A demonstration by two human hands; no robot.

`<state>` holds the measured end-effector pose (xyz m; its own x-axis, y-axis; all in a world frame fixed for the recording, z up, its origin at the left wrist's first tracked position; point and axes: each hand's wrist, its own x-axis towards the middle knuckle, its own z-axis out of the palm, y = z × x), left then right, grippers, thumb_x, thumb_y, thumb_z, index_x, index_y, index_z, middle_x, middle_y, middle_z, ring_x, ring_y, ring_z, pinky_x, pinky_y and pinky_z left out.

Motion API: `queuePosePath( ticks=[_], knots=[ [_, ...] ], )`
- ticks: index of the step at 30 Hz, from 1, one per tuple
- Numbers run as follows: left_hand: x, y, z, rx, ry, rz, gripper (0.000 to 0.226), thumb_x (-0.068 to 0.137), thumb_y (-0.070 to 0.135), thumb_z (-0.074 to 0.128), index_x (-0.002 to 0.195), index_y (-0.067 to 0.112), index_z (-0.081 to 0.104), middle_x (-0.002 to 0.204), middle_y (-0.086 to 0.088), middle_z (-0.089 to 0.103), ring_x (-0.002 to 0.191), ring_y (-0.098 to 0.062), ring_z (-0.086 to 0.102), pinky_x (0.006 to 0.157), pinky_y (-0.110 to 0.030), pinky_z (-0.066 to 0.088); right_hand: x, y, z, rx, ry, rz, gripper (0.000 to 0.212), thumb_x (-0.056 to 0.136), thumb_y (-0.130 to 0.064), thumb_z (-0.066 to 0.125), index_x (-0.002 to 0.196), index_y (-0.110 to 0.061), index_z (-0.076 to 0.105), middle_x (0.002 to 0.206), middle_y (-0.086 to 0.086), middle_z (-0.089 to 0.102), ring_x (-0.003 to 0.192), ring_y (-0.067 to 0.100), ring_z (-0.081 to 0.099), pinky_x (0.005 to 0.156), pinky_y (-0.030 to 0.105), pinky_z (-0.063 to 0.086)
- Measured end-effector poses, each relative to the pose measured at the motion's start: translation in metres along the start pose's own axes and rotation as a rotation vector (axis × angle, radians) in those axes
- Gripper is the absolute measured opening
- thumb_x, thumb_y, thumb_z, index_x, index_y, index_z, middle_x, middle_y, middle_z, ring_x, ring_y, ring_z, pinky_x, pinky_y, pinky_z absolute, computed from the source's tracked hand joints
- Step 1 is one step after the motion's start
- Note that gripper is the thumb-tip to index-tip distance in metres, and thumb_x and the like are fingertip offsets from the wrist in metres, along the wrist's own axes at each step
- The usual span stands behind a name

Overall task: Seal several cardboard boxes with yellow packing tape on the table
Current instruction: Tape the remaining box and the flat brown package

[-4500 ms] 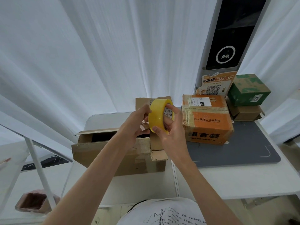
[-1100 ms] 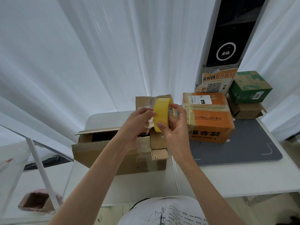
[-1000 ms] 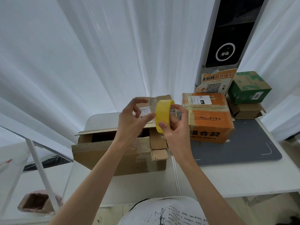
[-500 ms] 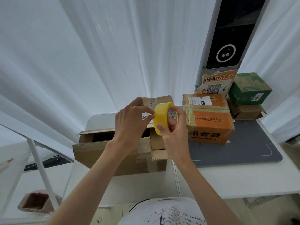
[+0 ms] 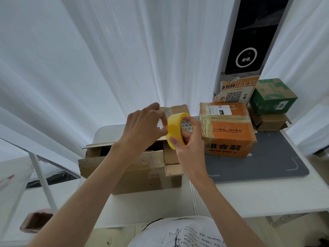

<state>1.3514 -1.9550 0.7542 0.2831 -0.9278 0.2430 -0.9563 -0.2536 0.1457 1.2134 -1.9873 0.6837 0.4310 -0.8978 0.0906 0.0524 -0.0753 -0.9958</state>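
Observation:
My right hand (image 5: 189, 139) grips a roll of yellow packing tape (image 5: 175, 129), with fingers through its core and the thumb on the outer face. My left hand (image 5: 144, 127) is at the roll's left face, thumb and forefinger curled together against the tape surface. Both hands hover above a brown cardboard box (image 5: 135, 168) whose flaps stand open on the white table (image 5: 249, 195). An orange box (image 5: 227, 129) with old tape across its top sits to the right.
A green box (image 5: 272, 95) rests on a small brown box (image 5: 270, 122) at the back right. A grey mat (image 5: 277, 163) lies under the orange box. A black kiosk (image 5: 249, 34) with an orange QR sign (image 5: 236, 91) stands behind. White curtains hang all around.
My left hand's fingers opened up a second ago and have curled back onto the roll's edge. The roll has turned slightly, so its inner core shows more.

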Motion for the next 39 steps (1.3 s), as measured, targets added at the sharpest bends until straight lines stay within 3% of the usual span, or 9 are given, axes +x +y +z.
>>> queuePosePath(
  ticks=[5, 10, 14, 17, 21, 25, 30, 35, 39],
  knots=[
    [0.006, -0.002, 0.000, 0.019, -0.084, 0.022, 0.017, 0.088, 0.047, 0.070, 0.087, 0.033, 0.061, 0.081, 0.010, 0.039, 0.066, -0.011, 0.048, 0.057, -0.017, 0.022, 0.000, -0.001, -0.001, -0.011, -0.019, -0.016, 0.058, 0.093, -0.007, 0.071, 0.133, -0.036, 0.039, 0.094, -0.015, 0.077, 0.093, 0.001, 0.071, 0.089, 0.020, 0.050],
    [0.005, -0.002, 0.004, -0.009, -0.096, 0.033, 0.017, 0.088, 0.040, 0.069, 0.094, 0.027, 0.059, 0.089, 0.010, 0.039, 0.057, -0.006, 0.040, 0.057, -0.016, 0.021, 0.001, 0.001, -0.002, 0.005, -0.021, -0.013, 0.058, 0.094, -0.008, 0.071, 0.134, -0.034, 0.039, 0.097, -0.007, 0.078, 0.093, 0.007, 0.072, 0.094, 0.036, 0.056],
    [-0.007, 0.003, 0.017, -0.179, -0.046, 0.021, 0.020, 0.085, 0.039, 0.071, 0.088, 0.028, 0.054, 0.083, 0.013, 0.038, 0.063, -0.005, 0.044, 0.059, -0.018, 0.027, 0.003, 0.002, -0.006, 0.069, -0.006, 0.005, 0.057, 0.093, -0.012, 0.071, 0.134, -0.034, 0.039, 0.099, -0.003, 0.078, 0.096, 0.011, 0.073, 0.097, 0.047, 0.056],
    [-0.010, 0.008, 0.025, -0.511, 0.035, -0.241, 0.009, 0.094, 0.032, 0.060, 0.091, 0.025, 0.056, 0.077, 0.009, 0.050, 0.068, -0.009, 0.049, 0.061, -0.029, 0.042, 0.003, 0.003, -0.005, 0.144, -0.011, 0.025, 0.060, 0.093, -0.005, 0.070, 0.134, -0.037, 0.039, 0.105, -0.003, 0.078, 0.102, 0.013, 0.072, 0.099, 0.050, 0.055],
    [-0.009, 0.017, 0.021, -0.950, -0.194, -0.568, 0.016, 0.103, 0.033, 0.049, 0.101, 0.019, 0.057, 0.092, 0.001, 0.056, 0.080, -0.016, 0.056, 0.066, -0.032, 0.050, 0.001, 0.003, -0.001, 0.243, -0.028, 0.034, 0.065, 0.093, 0.004, 0.066, 0.138, -0.034, 0.039, 0.111, 0.000, 0.077, 0.107, 0.015, 0.072, 0.100, 0.046, 0.055],
    [-0.009, 0.022, 0.017, -1.124, -0.280, -0.729, 0.017, 0.100, 0.036, 0.048, 0.097, 0.021, 0.057, 0.097, 0.000, 0.059, 0.081, -0.017, 0.058, 0.071, -0.030, 0.045, -0.001, 0.004, 0.003, 0.233, -0.012, 0.015, 0.069, 0.093, 0.006, 0.066, 0.145, -0.027, 0.037, 0.112, 0.001, 0.077, 0.109, 0.016, 0.071, 0.103, 0.047, 0.052],
    [-0.011, 0.022, 0.011, -1.205, -0.323, -0.759, 0.029, 0.100, 0.033, 0.042, 0.074, 0.021, 0.048, 0.057, 0.009, 0.050, 0.057, -0.013, 0.044, 0.070, -0.031, 0.037, -0.003, 0.006, 0.009, 0.219, 0.014, 0.011, 0.071, 0.091, 0.007, 0.067, 0.146, -0.026, 0.036, 0.112, -0.002, 0.077, 0.110, 0.016, 0.071, 0.104, 0.050, 0.051],
    [-0.016, 0.019, 0.011, -1.293, -0.285, -0.785, 0.026, 0.099, 0.028, 0.042, 0.074, 0.020, 0.046, 0.055, 0.009, 0.047, 0.052, -0.010, 0.041, 0.066, -0.031, 0.033, -0.004, 0.006, 0.014, 0.195, 0.010, 0.007, 0.069, 0.092, 0.005, 0.066, 0.145, -0.028, 0.037, 0.112, -0.001, 0.077, 0.110, 0.017, 0.071, 0.104, 0.052, 0.051],
    [-0.018, 0.017, 0.013, -1.316, -0.258, -0.829, 0.020, 0.098, 0.030, 0.044, 0.082, 0.020, 0.051, 0.063, 0.007, 0.054, 0.064, -0.014, 0.047, 0.073, -0.032, 0.038, -0.004, 0.006, 0.018, 0.201, 0.016, 0.010, 0.068, 0.092, 0.007, 0.066, 0.144, -0.027, 0.037, 0.112, -0.003, 0.076, 0.113, 0.015, 0.069, 0.106, 0.052, 0.049]
  ],
)
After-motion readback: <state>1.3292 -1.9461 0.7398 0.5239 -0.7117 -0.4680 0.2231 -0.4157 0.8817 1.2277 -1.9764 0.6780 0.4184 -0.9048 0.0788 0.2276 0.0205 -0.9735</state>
